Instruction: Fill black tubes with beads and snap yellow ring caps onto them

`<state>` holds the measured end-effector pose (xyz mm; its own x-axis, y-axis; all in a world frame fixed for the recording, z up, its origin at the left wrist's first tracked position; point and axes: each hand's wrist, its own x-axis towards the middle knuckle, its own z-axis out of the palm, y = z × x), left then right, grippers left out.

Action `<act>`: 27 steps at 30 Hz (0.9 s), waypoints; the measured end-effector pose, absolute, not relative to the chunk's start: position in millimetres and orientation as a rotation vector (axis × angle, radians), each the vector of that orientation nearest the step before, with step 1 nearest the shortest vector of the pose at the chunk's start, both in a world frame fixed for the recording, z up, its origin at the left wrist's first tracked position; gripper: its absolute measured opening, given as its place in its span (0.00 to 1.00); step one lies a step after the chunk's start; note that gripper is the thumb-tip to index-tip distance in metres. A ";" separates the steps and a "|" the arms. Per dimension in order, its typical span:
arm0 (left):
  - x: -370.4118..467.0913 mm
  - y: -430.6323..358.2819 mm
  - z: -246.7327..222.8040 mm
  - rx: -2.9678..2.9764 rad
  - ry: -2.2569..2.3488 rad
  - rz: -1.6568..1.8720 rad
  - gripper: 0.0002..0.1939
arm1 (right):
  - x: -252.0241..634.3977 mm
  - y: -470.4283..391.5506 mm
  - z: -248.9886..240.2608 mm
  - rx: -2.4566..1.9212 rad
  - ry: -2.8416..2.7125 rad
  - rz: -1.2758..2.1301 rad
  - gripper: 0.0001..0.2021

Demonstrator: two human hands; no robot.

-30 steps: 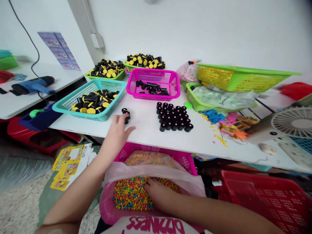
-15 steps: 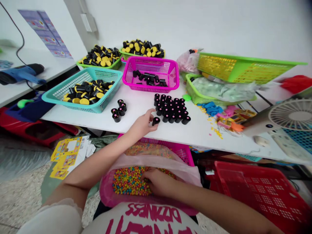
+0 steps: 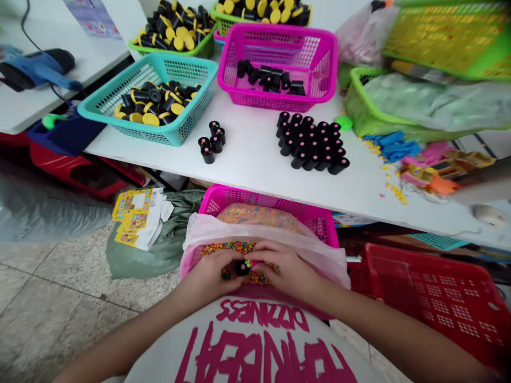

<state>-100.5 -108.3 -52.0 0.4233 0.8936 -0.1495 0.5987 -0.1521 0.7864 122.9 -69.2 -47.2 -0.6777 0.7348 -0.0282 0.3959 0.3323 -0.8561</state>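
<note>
Both hands meet over a pink basket (image 3: 319, 226) on my lap, lined with a plastic bag full of small multicoloured beads (image 3: 227, 248). My left hand (image 3: 209, 274) grips a small black cylinder tube (image 3: 242, 267) with beads showing at its open end. My right hand (image 3: 285, 268) touches the same tube from the right, fingers pinched at its mouth. On the white table (image 3: 255, 170) beyond stands a cluster of several upright black tubes (image 3: 311, 141), and a smaller group of several tubes (image 3: 211, 141) stands to the left.
A teal basket (image 3: 191, 114) holds black tubes with yellow caps. A magenta basket (image 3: 279, 98) holds loose black tubes. Green baskets (image 3: 359, 122) stand at the right and back. A red crate (image 3: 435, 303) sits at my right, cards (image 3: 138, 215) on the floor.
My left hand picked one black tube from the big cluster and brought it down to the bead basket. My right hand rose from the beads to the tube. The view tilted down.
</note>
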 end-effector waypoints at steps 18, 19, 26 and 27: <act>-107.5 -102.5 -32.3 1.906 1.257 0.669 0.15 | 137.4 -67.8 -24.0 -0.963 -2.469 0.843 0.19; -113.4 -96.1 -25.2 1.906 1.305 0.738 0.15 | 142.1 -69.8 -28.3 -1.053 -2.521 0.876 0.18; -162.9 11.0 -1.7 1.675 1.930 1.099 0.16 | 142.0 -71.4 -76.7 -1.472 -2.710 0.977 0.17; -165.7 27.5 -4.3 1.669 1.959 1.085 0.16 | 137.1 -69.7 -81.1 -1.469 -2.712 0.975 0.17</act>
<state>-165.7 27.5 -4.3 -0.2472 0.9458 0.2107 0.6805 0.0147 0.7326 137.1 -69.7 -81.1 -0.5839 0.7318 -0.3514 0.7880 0.4068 -0.4622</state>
